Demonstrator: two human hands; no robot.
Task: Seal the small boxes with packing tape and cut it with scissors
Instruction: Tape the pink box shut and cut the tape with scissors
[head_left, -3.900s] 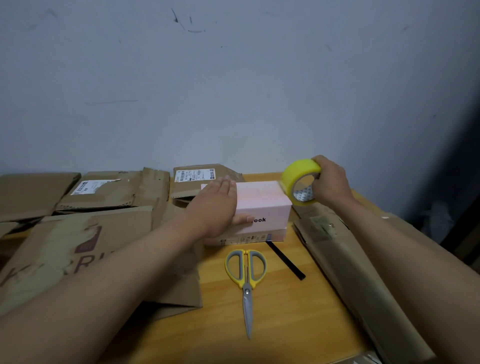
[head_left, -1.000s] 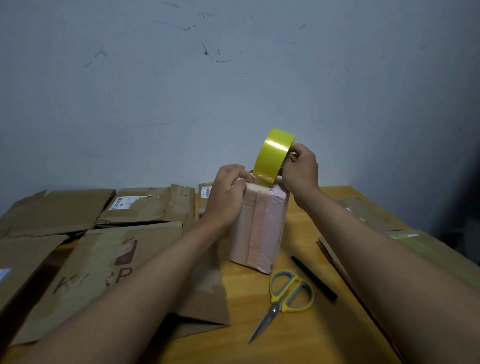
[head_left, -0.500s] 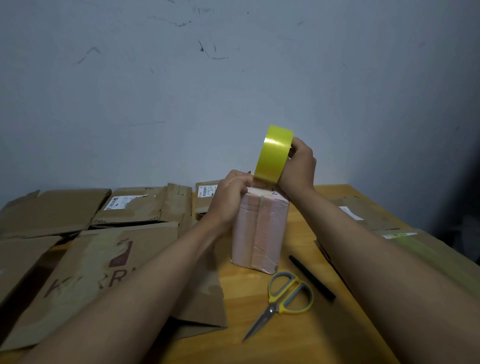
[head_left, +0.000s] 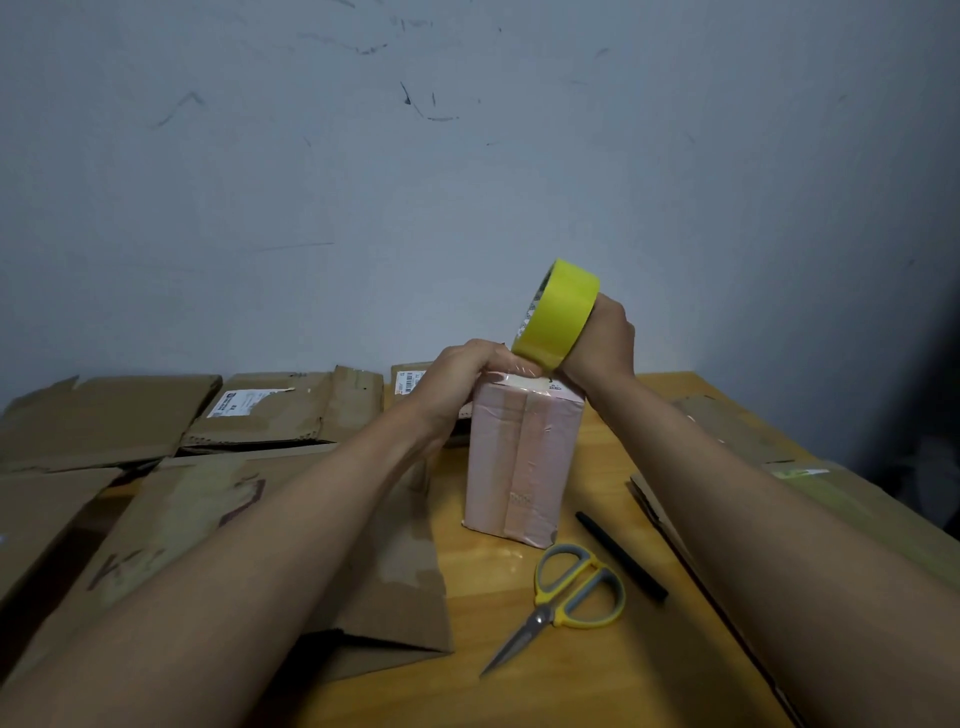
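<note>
Scissors (head_left: 569, 597): nearest item I see; yellow-and-grey handles, blades together, lying flat just in front of the pink box, tips toward me and to the left.
Pen (head_left: 621, 556): black, lying on the table (head_left: 597, 670) just right of the scissors, in front and to the right of the pink box.
Table: bare orange wood around the pink box.
Pink box (head_left: 522, 462): stands on end near the table's middle, its near face covered in tape.
Left hand (head_left: 460, 379): fingers curled over the top left edge of the pink box, gripping it.
Right hand (head_left: 602, 340): wrapped around the tape roll (head_left: 558, 314); yellow roll held on edge, its lower rim touching the top of the pink box.
Flattened cartons (head_left: 208, 415): brown, lying left of and behind the pink box; more cardboard (head_left: 831, 499) to its right.
Wall (head_left: 467, 182): grey, scuffed, behind the pink box.
</note>
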